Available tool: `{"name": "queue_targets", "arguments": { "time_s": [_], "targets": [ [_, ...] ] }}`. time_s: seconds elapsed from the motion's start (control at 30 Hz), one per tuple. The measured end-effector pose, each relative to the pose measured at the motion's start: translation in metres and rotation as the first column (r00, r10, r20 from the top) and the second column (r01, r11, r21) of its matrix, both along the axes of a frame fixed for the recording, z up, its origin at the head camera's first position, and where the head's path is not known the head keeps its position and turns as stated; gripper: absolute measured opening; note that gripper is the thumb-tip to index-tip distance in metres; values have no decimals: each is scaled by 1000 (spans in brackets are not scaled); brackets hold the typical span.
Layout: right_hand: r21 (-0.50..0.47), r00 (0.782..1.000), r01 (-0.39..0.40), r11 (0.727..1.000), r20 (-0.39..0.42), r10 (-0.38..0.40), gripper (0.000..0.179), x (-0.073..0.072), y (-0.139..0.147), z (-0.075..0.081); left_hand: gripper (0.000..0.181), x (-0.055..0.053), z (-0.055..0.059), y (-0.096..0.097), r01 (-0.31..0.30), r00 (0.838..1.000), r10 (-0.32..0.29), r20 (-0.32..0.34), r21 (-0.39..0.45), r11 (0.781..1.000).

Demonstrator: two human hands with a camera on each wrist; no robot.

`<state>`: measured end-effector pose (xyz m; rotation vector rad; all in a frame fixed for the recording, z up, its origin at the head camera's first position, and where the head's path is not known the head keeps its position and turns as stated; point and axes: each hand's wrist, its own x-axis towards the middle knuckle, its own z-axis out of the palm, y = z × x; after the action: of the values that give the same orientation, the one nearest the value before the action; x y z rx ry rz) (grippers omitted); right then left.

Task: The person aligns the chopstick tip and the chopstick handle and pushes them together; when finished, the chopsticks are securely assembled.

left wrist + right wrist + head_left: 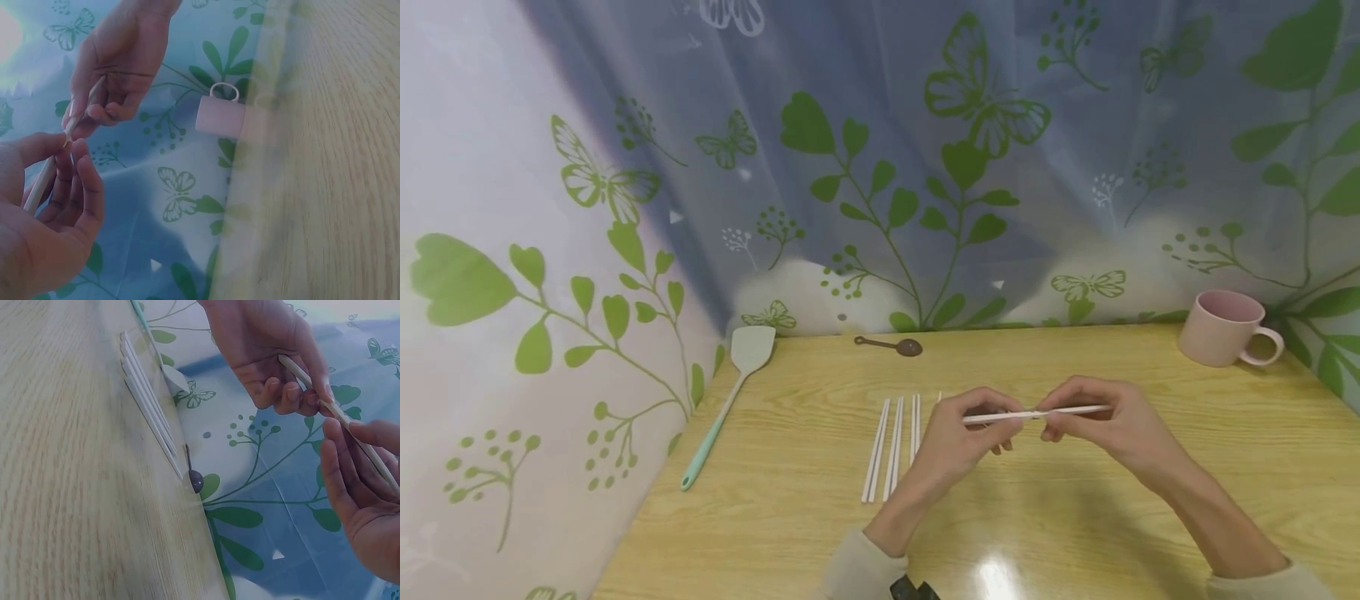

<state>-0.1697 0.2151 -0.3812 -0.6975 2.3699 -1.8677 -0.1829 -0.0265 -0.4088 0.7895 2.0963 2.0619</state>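
Both hands hold slim white chopsticks (1030,414) level above the table, fingers and thumbs pinching near the middle. My left hand (951,437) grips the left part, and my right hand (1116,417) the right part. Their fingertips nearly meet. In the left wrist view, the chopsticks (39,187) run from the left palm up to the right hand (128,62). A small yellowish spot shows at the pinch; cannot tell whether it is a band. More white chopsticks (876,450) lie in pairs on the table beside the left hand, which partly hides those on the right.
A brown spoon (908,347) lies near the back edge of the wooden table (790,517). On the left is a spatula (751,348) with a mint handle. A pink mug (1217,333) stands at the back right. A leaf-and-butterfly printed curtain (880,167) hangs behind.
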Motion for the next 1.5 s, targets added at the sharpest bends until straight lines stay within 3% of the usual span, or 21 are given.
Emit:
{"name": "queue_targets", "arguments": {
  "time_s": [0.73,1.27,1.5],
  "targets": [
    [20,999,41,999,-29,-40,8,2,-5,1,12,4,2,6,-60,998,60,28,7,998],
    [3,997,31,1000,-68,-31,6,2,-11,1,11,6,8,5,-86,996,86,-6,7,996],
    [-9,998,18,1000,-67,-18,5,4,-13,0,11,7,5,5,-86,996,86,-10,10,996]
  ]
}}
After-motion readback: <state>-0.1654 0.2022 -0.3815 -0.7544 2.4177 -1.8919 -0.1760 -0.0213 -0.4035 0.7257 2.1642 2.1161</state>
